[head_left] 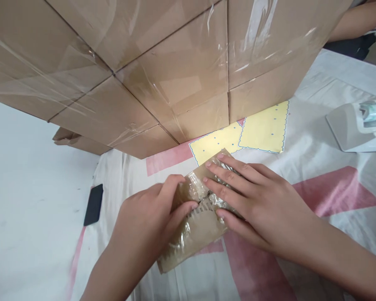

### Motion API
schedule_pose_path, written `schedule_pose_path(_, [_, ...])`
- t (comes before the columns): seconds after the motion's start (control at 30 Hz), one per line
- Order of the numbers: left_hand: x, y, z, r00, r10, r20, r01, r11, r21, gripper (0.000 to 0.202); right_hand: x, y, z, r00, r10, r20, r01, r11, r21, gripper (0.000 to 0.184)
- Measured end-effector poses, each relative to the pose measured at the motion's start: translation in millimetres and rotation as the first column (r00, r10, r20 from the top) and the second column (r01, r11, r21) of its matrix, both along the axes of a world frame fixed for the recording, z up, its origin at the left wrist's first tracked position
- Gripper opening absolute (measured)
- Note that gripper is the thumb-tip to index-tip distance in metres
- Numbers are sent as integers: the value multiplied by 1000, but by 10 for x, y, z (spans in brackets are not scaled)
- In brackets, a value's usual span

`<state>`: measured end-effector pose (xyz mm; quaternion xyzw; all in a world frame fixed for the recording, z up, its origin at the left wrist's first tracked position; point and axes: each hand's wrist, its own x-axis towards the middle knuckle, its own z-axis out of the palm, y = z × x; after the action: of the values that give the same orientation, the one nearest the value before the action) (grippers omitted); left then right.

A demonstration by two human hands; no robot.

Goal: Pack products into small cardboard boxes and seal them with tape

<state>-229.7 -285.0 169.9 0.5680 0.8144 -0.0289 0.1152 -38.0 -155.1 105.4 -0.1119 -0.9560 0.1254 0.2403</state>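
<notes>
Centrally, near the bottom of the view, a flat brown packet (203, 228) lies slantwise above a white cloth (122, 175) with pink patches, both hands on it. Shiny clear tape (196, 182) wrinkles across its face, and a short jagged dark line runs over the middle, beside a row of dark printed marks too small to read. The left hand (153, 209) grips the packet by its left side, the thumb laid on top with its tip at the dark line; whatever its other fingers do underneath is hidden. The right hand (253, 196) is open, its fingers spread and resting on the packet's upper right part, the thumb touching lower down. Just beyond the packet lie two yellow sheets (266, 129) with scalloped blue-lined borders, one overlapping the other. Right behind them rises a big block of brown cardboard boxes (181, 75) under glossy clear film, with a brown flap (81, 140) jutting out at its lower left. Well off to the right sits a white holder (341, 129) with a clear greenish roll (371, 113) in it. Over to the left, a flat black object (94, 205) lies at the cloth's edge, near a pale wall (25, 188). At the top right corner, another person's arm (360, 21) shows past the boxes.
</notes>
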Motion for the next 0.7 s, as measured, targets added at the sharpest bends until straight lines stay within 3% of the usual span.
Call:
schedule_pose_path(0.07, [-53, -2, -51, 995, 23, -93, -10, 991, 137, 61, 10, 2, -4, 1000, 15, 0, -15, 1000, 18, 37])
schedule_pose_path(0.17, [-143, 13, -141, 996, 61, 62, -70, 984, 161, 75, 32, 39, -11, 996, 92, -5, -92, 993, 73, 39])
schedule_pose_path(0.27, [-194, 33, -201, 938, 111, 329, -136, 989, 52, 62, 48, 78, 5, 978, 210, 12, -210, 969, 131, 42])
schedule_pose_path(0.37, [-197, 32, -211, 892, 121, 436, -152, 988, 37, 44, 52, 26, 36, 974, 226, 38, -229, 960, 161, 49])
schedule_pose_path(0.5, [-191, -14, -229, 891, 112, 440, -155, 986, 63, 35, 43, -192, 15, 981, 194, 22, -195, 966, 168, 45])
schedule_pose_path(0.7, [-213, -74, -339, 928, 49, 370, -120, 978, 171, 43, 55, -372, -30, 986, 159, -58, -155, 985, 73, 57])
